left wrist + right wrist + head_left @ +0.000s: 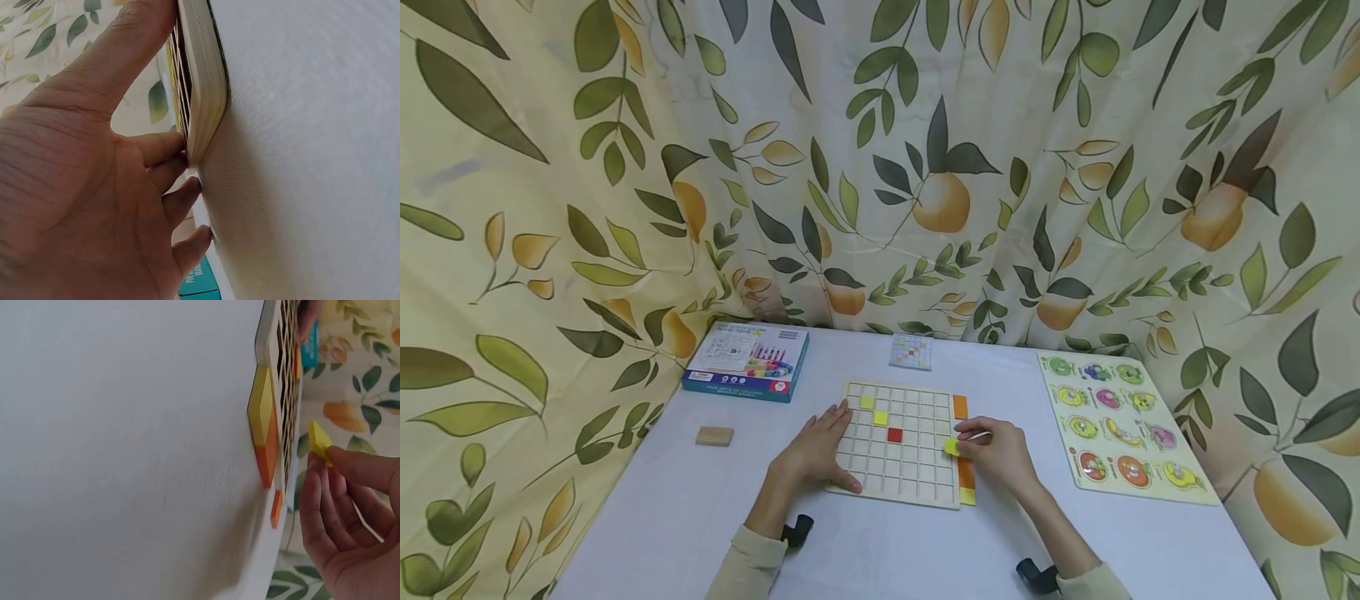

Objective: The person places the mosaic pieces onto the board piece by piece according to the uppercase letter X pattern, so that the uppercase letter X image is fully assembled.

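Note:
A wooden grid board (917, 479) lies flat on the white table. Two yellow tiles (881, 418) and a red tile (895, 435) sit in its cells along a diagonal. My left hand (812, 450) rests at the board's left edge, fingers extended and thumb near the front corner. Between thumb and fingertips, my right hand (1002, 452) pinches a yellow tile (319, 439), held up at the board's right side. Orange tiles (960, 407) and another yellow tile (967, 497) lie along that right edge, partly hidden by the right hand.
A blue-edged box (745, 362) lies at the back left, with a small wooden block (714, 436) in front of it. Behind the board is a small pattern card (911, 352). To the right lies a fruit picture board (1120, 425). A leaf-print curtain (880, 275) hangs behind the table.

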A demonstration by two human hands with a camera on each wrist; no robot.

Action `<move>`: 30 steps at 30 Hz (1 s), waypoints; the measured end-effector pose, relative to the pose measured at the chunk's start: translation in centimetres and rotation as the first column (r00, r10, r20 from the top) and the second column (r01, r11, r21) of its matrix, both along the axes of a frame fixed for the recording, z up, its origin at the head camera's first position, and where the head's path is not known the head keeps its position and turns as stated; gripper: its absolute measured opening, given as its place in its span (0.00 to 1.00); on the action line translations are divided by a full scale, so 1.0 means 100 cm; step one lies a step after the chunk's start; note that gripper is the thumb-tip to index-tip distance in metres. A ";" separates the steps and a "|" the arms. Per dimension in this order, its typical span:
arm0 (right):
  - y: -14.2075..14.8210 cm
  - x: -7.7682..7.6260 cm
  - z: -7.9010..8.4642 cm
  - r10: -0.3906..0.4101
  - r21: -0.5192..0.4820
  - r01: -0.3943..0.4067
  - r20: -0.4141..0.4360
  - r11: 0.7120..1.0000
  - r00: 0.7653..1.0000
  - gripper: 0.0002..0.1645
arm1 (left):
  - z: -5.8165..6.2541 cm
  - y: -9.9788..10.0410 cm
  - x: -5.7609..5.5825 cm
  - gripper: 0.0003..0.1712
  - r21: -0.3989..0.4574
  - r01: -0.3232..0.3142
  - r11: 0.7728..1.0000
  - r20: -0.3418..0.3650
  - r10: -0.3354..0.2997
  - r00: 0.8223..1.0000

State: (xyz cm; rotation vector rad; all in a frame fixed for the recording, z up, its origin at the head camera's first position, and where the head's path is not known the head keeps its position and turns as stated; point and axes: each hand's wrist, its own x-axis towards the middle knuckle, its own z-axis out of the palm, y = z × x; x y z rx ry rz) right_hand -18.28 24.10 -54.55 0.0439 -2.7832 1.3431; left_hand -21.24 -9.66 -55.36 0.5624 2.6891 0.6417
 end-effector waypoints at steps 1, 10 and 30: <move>-0.004 0.000 -0.001 0.008 -0.010 -0.008 0.002 1.000 1.000 0.15 | 0.000 0.000 0.000 0.77 0.000 0.003 1.000 0.002 -0.003 1.000; -0.036 -0.009 -0.004 0.067 -0.039 -0.067 0.002 0.997 0.998 0.14 | -0.001 0.000 0.000 0.78 -0.015 0.010 1.000 -0.004 -0.010 1.000; -0.065 -0.017 -0.016 0.142 0.013 -0.142 -0.012 0.990 0.990 0.11 | 0.000 0.000 0.000 0.78 -0.012 0.003 1.000 -0.003 -0.003 1.000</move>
